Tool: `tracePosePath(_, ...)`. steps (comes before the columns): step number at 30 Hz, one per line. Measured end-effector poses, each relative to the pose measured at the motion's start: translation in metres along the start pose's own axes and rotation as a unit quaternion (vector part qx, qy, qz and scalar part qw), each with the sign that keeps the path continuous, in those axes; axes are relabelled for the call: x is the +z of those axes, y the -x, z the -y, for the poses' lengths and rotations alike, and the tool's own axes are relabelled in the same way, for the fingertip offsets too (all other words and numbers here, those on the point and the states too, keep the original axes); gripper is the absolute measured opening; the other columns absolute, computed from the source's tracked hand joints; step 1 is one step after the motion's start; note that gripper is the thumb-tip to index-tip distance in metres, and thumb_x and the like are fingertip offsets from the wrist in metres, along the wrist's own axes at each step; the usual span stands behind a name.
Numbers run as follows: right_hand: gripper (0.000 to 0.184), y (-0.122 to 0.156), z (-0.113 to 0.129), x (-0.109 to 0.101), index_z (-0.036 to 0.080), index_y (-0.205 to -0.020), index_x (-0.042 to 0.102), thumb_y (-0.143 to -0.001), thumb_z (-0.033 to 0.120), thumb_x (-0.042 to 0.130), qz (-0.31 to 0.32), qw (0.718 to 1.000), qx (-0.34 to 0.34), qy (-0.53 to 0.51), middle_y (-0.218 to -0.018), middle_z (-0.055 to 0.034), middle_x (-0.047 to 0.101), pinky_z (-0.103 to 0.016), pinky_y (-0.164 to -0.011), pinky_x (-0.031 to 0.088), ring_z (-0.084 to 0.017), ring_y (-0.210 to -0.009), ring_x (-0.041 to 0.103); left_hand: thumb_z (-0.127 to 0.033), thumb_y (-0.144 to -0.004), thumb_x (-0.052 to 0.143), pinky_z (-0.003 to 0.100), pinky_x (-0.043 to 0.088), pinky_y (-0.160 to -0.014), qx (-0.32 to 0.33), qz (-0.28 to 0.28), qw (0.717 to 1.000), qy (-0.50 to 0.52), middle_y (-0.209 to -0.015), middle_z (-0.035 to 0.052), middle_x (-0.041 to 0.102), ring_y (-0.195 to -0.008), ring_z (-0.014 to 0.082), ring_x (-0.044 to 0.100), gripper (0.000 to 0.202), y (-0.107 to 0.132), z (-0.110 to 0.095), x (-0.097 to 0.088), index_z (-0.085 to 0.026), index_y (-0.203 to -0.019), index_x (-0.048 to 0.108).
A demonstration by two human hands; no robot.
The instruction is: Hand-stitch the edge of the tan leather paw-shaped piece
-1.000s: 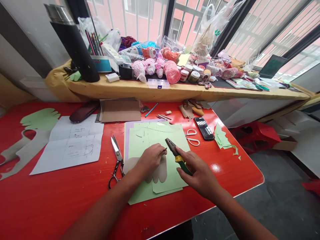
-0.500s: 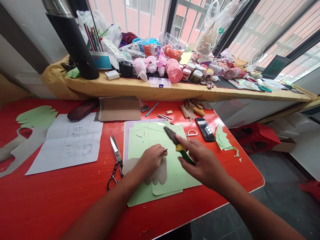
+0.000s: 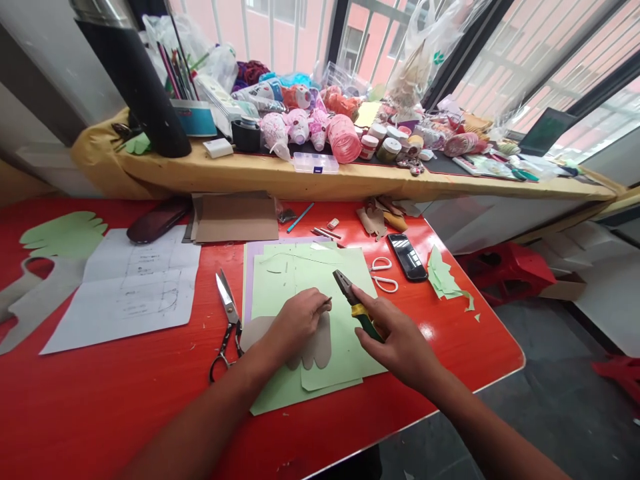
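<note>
My right hand (image 3: 395, 337) grips the green and yellow handles of a pair of pliers (image 3: 351, 299), jaws pointing up and left over a stack of light green paper sheets (image 3: 310, 273). My left hand (image 3: 295, 321) is closed in a pinch on a thin dark wire or pin whose tip sticks out toward the plier jaws. It rests on a grey cardboard cut-out (image 3: 313, 347) lying on the green paper. The plier tip is a short gap from the wire end.
Black-handled scissors (image 3: 227, 320) lie left of the paper on the red table (image 3: 100, 400). White-handled scissors (image 3: 383, 273), a phone (image 3: 407, 257), green scraps (image 3: 445, 277), a white sketch sheet (image 3: 130, 287) and brown cardboard (image 3: 235, 219) lie around. A cluttered yellow shelf (image 3: 350, 180) runs behind.
My right hand swung the pliers up and away, then brought them back down close to the wire. My left hand kept its pinch in place.
</note>
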State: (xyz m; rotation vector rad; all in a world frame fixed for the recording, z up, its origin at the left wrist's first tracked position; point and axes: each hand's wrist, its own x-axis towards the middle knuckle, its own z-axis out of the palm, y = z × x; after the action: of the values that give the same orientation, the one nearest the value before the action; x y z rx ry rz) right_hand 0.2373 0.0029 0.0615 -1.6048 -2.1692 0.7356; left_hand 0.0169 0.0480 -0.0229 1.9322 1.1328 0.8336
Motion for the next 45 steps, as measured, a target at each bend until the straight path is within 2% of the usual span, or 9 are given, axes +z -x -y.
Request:
tracePosePath(11, 0.067, 0.002, 0.017, -0.004, 0.034, -0.159, 0.044, -0.095, 0.025, 0.059, -0.001, 0.999, -0.032, 0.002, -0.096, -0.0021, 0.058, -0.026, -0.057, 0.048, -0.014, -0.065, 0.053, -0.023, -0.101, 0.044, 0.032, 0.046, -0.071, -0.004, -0.002, 1.0, -0.012, -0.081, 0.0025, 0.06, -0.077, 0.0194, 0.056, 0.028, -0.002, 0.0, 0.002, -0.021, -0.078, 0.059)
tracePosePath(17, 0.073, -0.006, 0.015, 0.007, 0.036, -0.161, 0.041, -0.093, 0.022, 0.062, 0.048, 0.995, -0.038, 0.082, -0.101, -0.0035, 0.06, -0.027, -0.06, 0.049, -0.015, -0.067, 0.056, -0.014, -0.099, 0.042, 0.032, 0.052, -0.081, -0.007, 0.007, 0.997, 0.077, -0.102, 0.0034, 0.071, -0.092, 0.02, 0.065, 0.029, -0.001, -0.008, -0.004, -0.023, -0.106, 0.068)
tracePosePath(20, 0.072, -0.01, 0.016, 0.0, 0.035, -0.161, 0.041, -0.094, 0.022, 0.062, 0.059, 0.993, -0.043, 0.089, -0.098, -0.0033, 0.06, -0.027, -0.061, 0.05, -0.015, -0.067, 0.056, -0.014, -0.098, 0.043, 0.032, 0.052, -0.082, -0.007, 0.006, 0.998, 0.067, -0.102, 0.0037, 0.072, -0.092, 0.0206, 0.065, 0.027, -0.001, -0.006, -0.004, -0.022, -0.105, 0.068)
tracePosePath(25, 0.069, -0.016, 0.038, -0.039, 0.039, -0.159, 0.043, -0.095, 0.025, 0.062, -0.039, 0.993, -0.1, 0.046, -0.101, -0.0039, 0.061, -0.029, -0.064, 0.052, -0.017, -0.072, 0.058, -0.02, -0.101, 0.044, 0.032, 0.049, -0.074, -0.007, 0.002, 1.0, -0.002, -0.084, 0.0035, 0.063, -0.08, 0.0202, 0.059, 0.026, -0.001, -0.001, 0.0, -0.021, -0.082, 0.061)
tracePosePath(28, 0.071, -0.017, 0.036, -0.037, 0.037, -0.162, 0.038, -0.096, 0.025, 0.062, -0.125, 0.988, -0.087, 0.009, -0.11, -0.007, 0.063, -0.031, -0.07, 0.055, -0.019, -0.082, 0.062, -0.019, -0.101, 0.043, 0.031, 0.048, -0.074, 0.001, 0.011, 1.0, 0.002, -0.085, 0.0033, 0.062, -0.08, 0.0196, 0.058, 0.024, -0.001, 0.0, 0.0, -0.021, -0.084, 0.06)
tracePosePath(31, 0.076, -0.012, 0.013, -0.008, 0.036, -0.163, 0.037, -0.092, 0.023, 0.061, -0.035, 0.996, -0.082, 0.023, -0.092, -0.0029, 0.062, -0.028, -0.059, 0.052, -0.017, -0.067, 0.058, -0.017, -0.1, 0.043, 0.032, 0.047, -0.075, 0.002, 0.005, 1.0, -0.006, -0.086, 0.0036, 0.062, -0.082, 0.0199, 0.058, 0.023, 0.0, 0.0, 0.0, -0.021, -0.085, 0.06)
tracePosePath(33, 0.07, -0.006, -0.005, 0.008, 0.037, -0.159, 0.045, -0.092, 0.021, 0.059, 0.023, 0.998, -0.041, 0.044, -0.095, -0.0023, 0.061, -0.026, -0.058, 0.05, -0.015, -0.064, 0.057, -0.017, -0.1, 0.043, 0.032, 0.047, -0.074, 0.003, 0.005, 1.0, -0.011, -0.085, 0.0037, 0.061, -0.081, 0.02, 0.058, 0.024, 0.0, 0.0, -0.001, -0.021, -0.085, 0.06)
tracePosePath(37, 0.067, 0.004, -0.018, 0.006, 0.033, -0.16, 0.042, -0.095, 0.025, 0.059, 0.01, 0.999, 0.007, 0.031, -0.101, -0.0034, 0.063, -0.028, -0.064, 0.053, -0.015, -0.068, 0.057, -0.017, -0.1, 0.043, 0.032, 0.047, -0.075, 0.009, 0.013, 1.0, -0.007, -0.086, 0.004, 0.062, -0.083, 0.0204, 0.059, 0.023, 0.0, -0.001, -0.002, -0.02, -0.086, 0.061)
tracePosePath(45, 0.068, 0.006, 0.003, -0.001, 0.035, -0.16, 0.041, -0.095, 0.024, 0.059, 0.016, 1.0, -0.02, 0.013, -0.101, -0.0029, 0.061, -0.027, -0.061, 0.05, -0.014, -0.066, 0.054, -0.022, -0.102, 0.044, 0.032, 0.046, -0.072, -0.012, 0.008, 1.0, -0.003, -0.083, 0.0031, 0.061, -0.079, 0.0199, 0.057, 0.026, -0.001, -0.002, 0.0, -0.02, -0.081, 0.06)
